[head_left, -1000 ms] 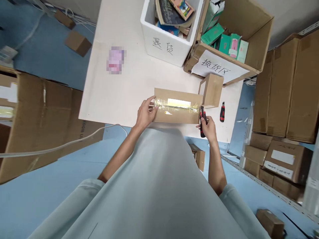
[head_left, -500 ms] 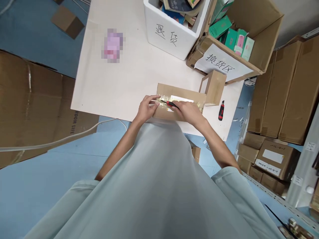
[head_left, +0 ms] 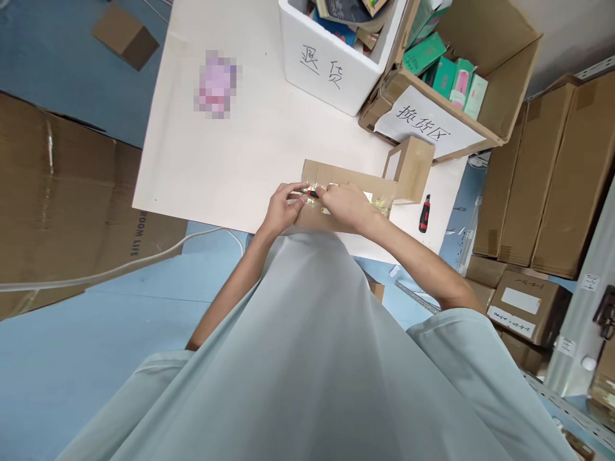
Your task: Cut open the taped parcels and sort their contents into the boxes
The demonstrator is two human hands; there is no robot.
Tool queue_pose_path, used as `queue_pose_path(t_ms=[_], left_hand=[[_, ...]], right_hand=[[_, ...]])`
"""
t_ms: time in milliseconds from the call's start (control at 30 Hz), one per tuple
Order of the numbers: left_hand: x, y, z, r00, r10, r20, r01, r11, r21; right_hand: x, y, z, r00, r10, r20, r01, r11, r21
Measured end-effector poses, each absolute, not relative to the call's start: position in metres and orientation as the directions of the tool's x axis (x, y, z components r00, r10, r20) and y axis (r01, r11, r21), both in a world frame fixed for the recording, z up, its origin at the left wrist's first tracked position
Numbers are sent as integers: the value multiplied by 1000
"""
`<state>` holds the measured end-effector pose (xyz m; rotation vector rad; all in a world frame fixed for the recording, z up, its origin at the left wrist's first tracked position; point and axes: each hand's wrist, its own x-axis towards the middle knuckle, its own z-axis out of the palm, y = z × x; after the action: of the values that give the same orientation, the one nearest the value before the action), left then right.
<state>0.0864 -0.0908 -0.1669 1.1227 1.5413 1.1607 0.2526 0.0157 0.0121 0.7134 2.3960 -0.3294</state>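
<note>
A flat cardboard box [head_left: 327,171] with shiny tape and a partly covered white label lies at the table's front edge. My left hand [head_left: 283,208] rests on its left end, thumb and fingers apart on either side of the taped strip. My right hand [head_left: 344,202] is closed round a red and black tool [head_left: 312,193], whose tip lies at the tape between the left thumb and fingers. Most of this tool is hidden under the right hand. Another red and black cutter [head_left: 425,214] lies to the right on the table.
Behind the box stand a small upright carton [head_left: 417,168], a white foam bin [head_left: 321,67] of books and an open carton [head_left: 509,77] holding green boxes. A blurred pink item [head_left: 217,84] lies at the back left. Large cartons [head_left: 574,173] stand at the right.
My right hand has moved left along the flat box with the tool, closer to my left hand, and now covers more of the tool. My left hand is almost unmoved.
</note>
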Motion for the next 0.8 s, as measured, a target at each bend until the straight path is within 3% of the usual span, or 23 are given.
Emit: queue_pose_path(t_ms=[333,600,800], left_hand=[[85,-88,-168,-195,976,-97,175,132,976],[87,-89,-165,-215,967,-135,160,172,972],[88,-88,-160,-225,961,-159,158,197,968]], right_hand=[[283,16,10,-627,483,-612,627,779,-27],[415,29,25,-356,682,-639,782,591,195],[452,25,25,-297,733,-611,838,508,201]])
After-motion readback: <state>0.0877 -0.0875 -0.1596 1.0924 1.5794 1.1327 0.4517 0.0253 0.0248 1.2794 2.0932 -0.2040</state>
